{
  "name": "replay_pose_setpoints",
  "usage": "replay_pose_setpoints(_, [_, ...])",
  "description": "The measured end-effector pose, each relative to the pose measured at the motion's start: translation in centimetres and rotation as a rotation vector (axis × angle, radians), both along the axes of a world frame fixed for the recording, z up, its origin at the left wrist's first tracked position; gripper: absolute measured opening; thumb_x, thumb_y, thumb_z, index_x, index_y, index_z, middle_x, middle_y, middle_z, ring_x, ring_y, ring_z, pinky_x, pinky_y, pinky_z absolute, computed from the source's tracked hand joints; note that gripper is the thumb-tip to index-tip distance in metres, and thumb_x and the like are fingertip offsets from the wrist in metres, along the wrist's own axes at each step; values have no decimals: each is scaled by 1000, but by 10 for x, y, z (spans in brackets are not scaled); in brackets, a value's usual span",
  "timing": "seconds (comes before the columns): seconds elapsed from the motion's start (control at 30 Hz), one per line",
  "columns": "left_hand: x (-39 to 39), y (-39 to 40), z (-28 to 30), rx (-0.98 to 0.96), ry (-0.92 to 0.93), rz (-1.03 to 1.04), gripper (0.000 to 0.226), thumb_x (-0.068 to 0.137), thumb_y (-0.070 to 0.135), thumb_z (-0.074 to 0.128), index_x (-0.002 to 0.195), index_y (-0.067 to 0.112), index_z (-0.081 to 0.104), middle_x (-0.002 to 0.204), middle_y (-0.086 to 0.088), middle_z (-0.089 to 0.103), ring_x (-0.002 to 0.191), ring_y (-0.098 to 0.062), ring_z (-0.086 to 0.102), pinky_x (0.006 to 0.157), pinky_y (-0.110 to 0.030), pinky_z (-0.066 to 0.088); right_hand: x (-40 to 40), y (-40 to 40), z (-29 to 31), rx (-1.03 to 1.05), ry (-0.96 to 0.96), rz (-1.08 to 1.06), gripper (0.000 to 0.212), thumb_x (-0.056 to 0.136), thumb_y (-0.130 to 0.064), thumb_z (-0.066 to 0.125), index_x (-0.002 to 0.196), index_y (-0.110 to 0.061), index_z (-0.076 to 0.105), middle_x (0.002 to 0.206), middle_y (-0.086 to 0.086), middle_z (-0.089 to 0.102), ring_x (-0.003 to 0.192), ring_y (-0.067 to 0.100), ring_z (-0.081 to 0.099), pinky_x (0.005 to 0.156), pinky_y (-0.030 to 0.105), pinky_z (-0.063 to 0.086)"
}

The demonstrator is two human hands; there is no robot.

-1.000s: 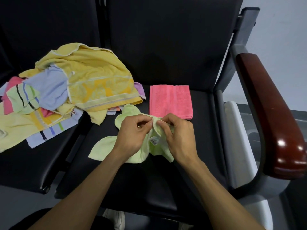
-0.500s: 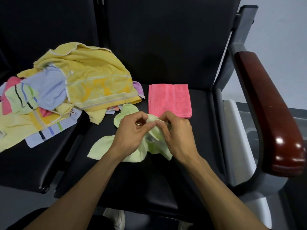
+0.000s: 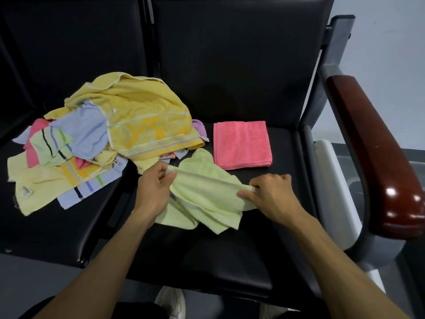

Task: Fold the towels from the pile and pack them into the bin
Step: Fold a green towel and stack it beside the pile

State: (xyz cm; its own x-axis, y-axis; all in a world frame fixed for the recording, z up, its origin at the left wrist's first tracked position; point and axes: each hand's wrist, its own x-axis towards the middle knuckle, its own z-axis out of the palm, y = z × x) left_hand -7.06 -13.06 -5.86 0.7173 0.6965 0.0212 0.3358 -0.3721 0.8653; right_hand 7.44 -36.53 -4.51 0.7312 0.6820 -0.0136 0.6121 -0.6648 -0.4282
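The left hand (image 3: pixel 154 187) and right hand (image 3: pixel 269 194) each pinched an end of one edge of the green towel (image 3: pixel 207 194), apparently stretching it straight for folding. It lay just in front of the folded pink towel (image 3: pixel 241 143), with the pile (image 3: pixel 103 139) to that towel's left.

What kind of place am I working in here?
Probably a waiting area: joined black padded seats in a row, a glossy wooden armrest on a grey metal frame, and a plain wall behind.
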Motion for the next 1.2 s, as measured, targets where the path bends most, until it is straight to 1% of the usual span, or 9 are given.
replay_pose_setpoints(0.13, [-3, 10, -2, 15, 16, 108, 24, 101, 18, 59, 85, 2, 51, 72, -6, 41, 66, -16, 36, 63, -34, 32, 5, -5, -2, 117, 5, 6, 47, 88, -54, 64, 57, -25, 45, 58, -9, 49, 71, 0, 45, 89, 36, 24])
replay_pose_setpoints(0.37, [-3, 18, -3, 8, 17, 176, 26, 100, 18, 60, 86, -1, 50, 71, -1, 35, 66, -16, 32, 63, -34, 29, 11, -13, 2, 134, 69, 18, 18, 95, -20, 62, 81, -32, 61, 69, -19, 56, 81, -2, 47, 90, 39, 32])
replay_pose_setpoints(0.47, [-2, 18, -1, 3, 23, 194, 25, 101, 18, 60, 82, 5, 48, 70, 2, 33, 63, -15, 30, 61, -32, 28, 13, -17, -1, 107, 47, 5, 20, 95, -31, 64, 75, -30, 58, 69, -15, 61, 73, 6, 56, 91, 43, 40])
replay_pose_setpoints(0.57, [-2, 19, 1, 7, 35, 212, 26, 101, 17, 59, 81, 9, 46, 70, 1, 28, 62, -16, 26, 59, -32, 25, 14, -18, -2, 151, 7, -25, 43, 90, -49, 66, 57, -26, 51, 53, -9, 54, 57, 9, 51, 74, 34, 38])
replay_pose_setpoints(0.67, [-5, 22, 0, -6, 23, 225, 24, 101, 18, 59, 82, 8, 47, 71, 0, 31, 64, -16, 28, 59, -31, 26, 16, -19, 1, 263, 147, -23, 45, 93, -47, 63, 59, -21, 50, 49, -9, 52, 50, 11, 49, 57, 27, 38])
replay_pose_setpoints(0.87, [-8, 28, -2, -45, 4, 245, 20, 101, 18, 60, 91, 2, 56, 77, -6, 44, 70, -17, 39, 62, -30, 32, 23, -28, 1, 132, 165, 20, 18, 93, -29, 67, 76, -27, 62, 72, -11, 65, 73, 5, 60, 84, 41, 47])
replay_pose_setpoints(1.03, [-5, 26, -2, -70, -7, 267, 14, 101, 17, 60, 93, 7, 55, 82, -4, 46, 74, -16, 41, 69, -30, 36, 20, -28, 9, 366, 292, -22, 49, 88, -43, 73, 55, -16, 49, 49, -8, 47, 49, 6, 40, 55, 27, 37])
replay_pose_setpoints(1.13, [-8, 32, -4, -100, -7, 256, 19, 101, 19, 59, 94, 2, 56, 81, -14, 49, 75, -19, 43, 67, -30, 36, 20, -29, 15, 536, 465, 38, 44, 89, -42, 70, 62, -11, 55, 56, 6, 53, 55, 15, 44, 57, 35, 39])
replay_pose_setpoints(1.2, [-10, 37, -5, -123, -18, 258, 18, 101, 20, 59, 93, 3, 58, 83, -23, 55, 73, -21, 47, 69, -32, 38, 24, -32, 13, 496, 442, 52, 31, 90, -40, 69, 68, -19, 66, 66, 6, 65, 62, 23, 55, 66, 44, 48])
